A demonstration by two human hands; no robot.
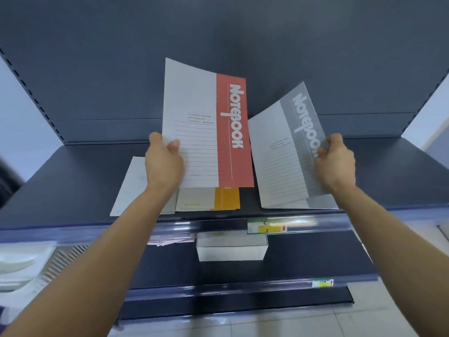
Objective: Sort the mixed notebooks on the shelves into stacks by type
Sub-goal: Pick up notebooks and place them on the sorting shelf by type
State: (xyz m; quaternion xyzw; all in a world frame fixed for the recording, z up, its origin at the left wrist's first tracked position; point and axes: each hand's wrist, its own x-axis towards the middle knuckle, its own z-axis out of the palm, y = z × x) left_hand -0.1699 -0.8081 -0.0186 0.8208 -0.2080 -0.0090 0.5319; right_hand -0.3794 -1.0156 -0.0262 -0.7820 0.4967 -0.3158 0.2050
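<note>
My left hand (164,159) grips the left edge of a white notebook with a red band (206,122), held upright above the upper shelf (73,190). My right hand (335,161) holds a white notebook with a grey band (286,154) by its right edge, tilted, its lower edge near the shelf front. Under the red one lies a stack of orange-banded notebooks (227,199). A plain white notebook (131,188) lies flat to its left, partly hidden by my left forearm.
Dark shelf back panel (218,45) rises behind. A price strip with a yellow label (267,228) runs along the shelf front. On the lower shelf sit a white block of paper (232,249) and pinkish sheets (170,240). Pale items at far left (24,263).
</note>
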